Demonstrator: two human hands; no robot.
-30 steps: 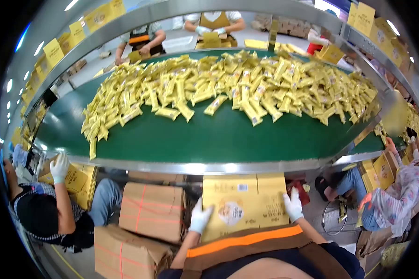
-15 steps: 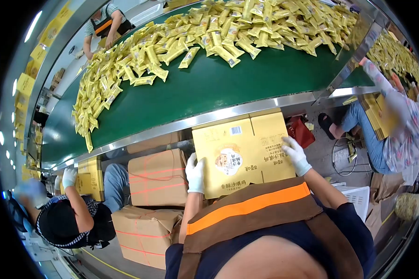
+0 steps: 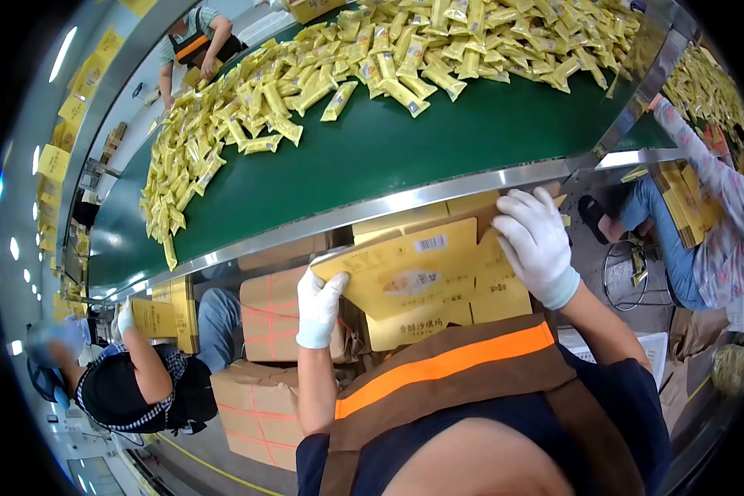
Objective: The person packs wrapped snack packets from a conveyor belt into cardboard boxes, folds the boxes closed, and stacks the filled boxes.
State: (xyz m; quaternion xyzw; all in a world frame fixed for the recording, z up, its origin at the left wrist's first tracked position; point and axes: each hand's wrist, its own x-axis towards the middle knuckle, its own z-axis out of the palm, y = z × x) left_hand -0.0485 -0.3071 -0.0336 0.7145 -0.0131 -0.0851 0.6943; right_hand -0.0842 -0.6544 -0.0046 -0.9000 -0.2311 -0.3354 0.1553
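A flat yellow carton (image 3: pixel 413 269) is tilted up over more flat yellow cardboard (image 3: pixel 426 324) at my lap, below the belt's metal edge. My left hand (image 3: pixel 318 307), in a white glove, pinches the carton's left corner with the thumb on its printed face. At the carton's right side my right hand (image 3: pixel 537 241), also gloved, is bent over the upper edge, its fingertips partly hidden behind the cardboard. Beyond the edge, many yellow wrapped packets (image 3: pixel 372 62) lie heaped on the green belt (image 3: pixel 347 174).
Brown wrapped parcels with red strapping (image 3: pixel 277 314) stand to my left. A co-worker (image 3: pixel 132 372) sits farther left with cartons, another (image 3: pixel 719 215) sits at the right. A third person (image 3: pixel 198 41) is across the belt. The metal rail (image 3: pixel 405 201) runs before me.
The top carton has been lifted and tilted off the cardboard beneath. My left hand has moved up and left with its corner; my right hand has risen to the upper right edge.
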